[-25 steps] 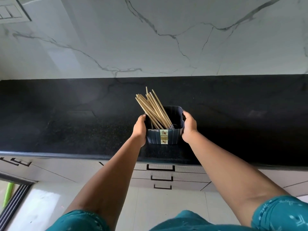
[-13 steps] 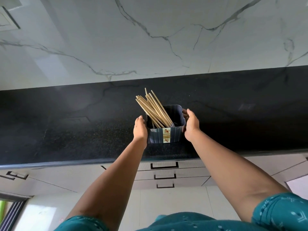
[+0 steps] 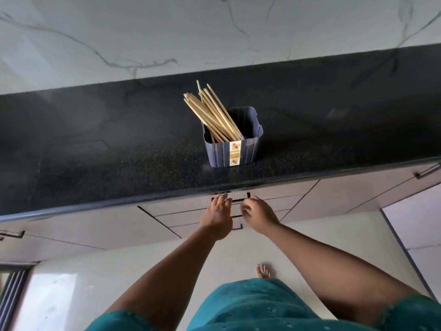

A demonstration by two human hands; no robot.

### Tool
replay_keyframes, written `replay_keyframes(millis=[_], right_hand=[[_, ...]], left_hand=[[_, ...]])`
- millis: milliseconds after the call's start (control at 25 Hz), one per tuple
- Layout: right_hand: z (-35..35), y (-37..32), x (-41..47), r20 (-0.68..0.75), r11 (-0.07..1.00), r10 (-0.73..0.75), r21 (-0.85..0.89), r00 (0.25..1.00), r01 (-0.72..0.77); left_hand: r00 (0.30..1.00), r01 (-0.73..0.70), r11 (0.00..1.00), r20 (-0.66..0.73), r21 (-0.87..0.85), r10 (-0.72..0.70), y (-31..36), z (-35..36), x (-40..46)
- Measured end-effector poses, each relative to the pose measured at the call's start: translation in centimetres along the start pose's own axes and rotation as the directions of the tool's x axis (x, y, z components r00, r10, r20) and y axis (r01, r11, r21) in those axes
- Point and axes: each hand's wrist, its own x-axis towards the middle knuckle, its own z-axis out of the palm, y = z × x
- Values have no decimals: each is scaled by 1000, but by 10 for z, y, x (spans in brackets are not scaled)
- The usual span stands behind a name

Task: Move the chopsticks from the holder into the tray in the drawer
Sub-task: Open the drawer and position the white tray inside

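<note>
Head view: both hands low at the drawer front.
Chopsticks: pale wooden chopsticks lean left in the blue ribbed plastic holder, near the black speckled stone table edge.
Left hand: fingers extended at the top drawer's black bar handle; grip unclear.
Right hand: fingers loosely curled, empty.

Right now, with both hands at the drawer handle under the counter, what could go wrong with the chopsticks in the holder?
1. The dark blue ribbed plastic holder stands near the front edge of the black speckled stone counter, above the left hand and right hand; a bump might tip it.
2. The bundle of pale wooden chopsticks leans far left, so it might spill.
3. The black drawer handle is partly hidden, so the grip could slip.
</note>
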Motion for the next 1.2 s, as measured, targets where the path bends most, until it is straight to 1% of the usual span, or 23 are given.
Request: replay_keyframes(millis=[40,80,120,200,240,320,440,520,640,840,1000,1120,1200], right_hand=[[6,1,5,87,995,-43,-86,995,51],[12,2,12,163,985,-61,-150,985,86],[16,0,18,186,975,-57,-199,981,95],[26,-1,32,212,951,-40,-293,976,103],[34,-1,37,197,935,-48,-337,979,113],[39,-4,42,165,913,-37,-396,986,101],[40,-13,43,110,922,26,-386,994,18],[40,-16,45,101,912,39,-410,994,6],[42,-14,37,144,916,76,-400,987,-13],[43,-13,21,181,912,85,-410,980,-4],[44,-13,5,209,910,116,-414,971,-20],[52,1,-34,272,917,68,-395,960,47],[60,16,-74,314,907,18,-404,949,116]], left_hand=[[998,-11,998,64,61,8,-3,1,3],[995,-34,993,92,115,23,-6,1,6],[993,-42,987,118,155,24,-10,3,10],[982,-15,974,188,227,-29,-20,8,19],[976,8,960,208,279,-68,-25,12,22],[970,4,933,225,360,-91,-29,13,24],[973,-26,921,223,390,-67,-34,9,29],[974,-33,900,217,435,-69,-31,6,29],[969,-60,873,237,485,-65,-28,13,19],[978,-118,841,207,529,7,-26,15,3],[977,-97,821,213,563,-31,-14,22,-13],[965,-64,852,251,519,-81,-3,38,-46],[950,-4,890,280,456,-139,3,57,-80]])
